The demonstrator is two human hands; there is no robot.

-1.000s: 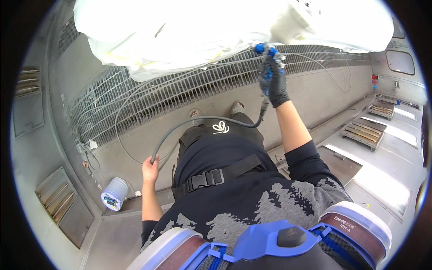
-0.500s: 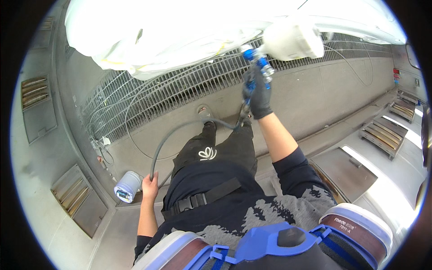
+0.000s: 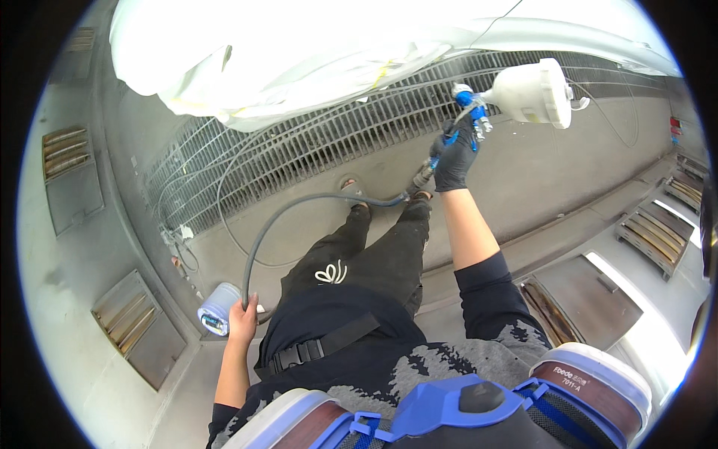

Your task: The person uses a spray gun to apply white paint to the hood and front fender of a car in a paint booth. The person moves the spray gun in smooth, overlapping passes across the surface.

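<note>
My right hand (image 3: 457, 159), in a black glove, is closed around the handle of a blue and silver spray gun (image 3: 465, 99). A whitish paint cup (image 3: 529, 93) is joined to the gun and lies tipped sideways, pointing right. From the base of the handle a dark air hose (image 3: 288, 207) curves left across the front of my legs. My bare left hand (image 3: 243, 320) grips that hose beside my hip. Ahead of the gun hangs white sheeting (image 3: 299, 63) over a large form. Whether the trigger is pulled is hidden by my fingers.
A floor grating (image 3: 299, 138) runs under the sheeting's edge, with thin hoses lying across it. A pale lidded bucket (image 3: 218, 305) stands left of my left hand. Louvred wall panels (image 3: 133, 325) line the left side, and more panels (image 3: 654, 232) line the right.
My right hand has drawn the spray gun back and to the right, away from the sheeting. The cup now shows whole and sharp. My left hand still grips the hose.
</note>
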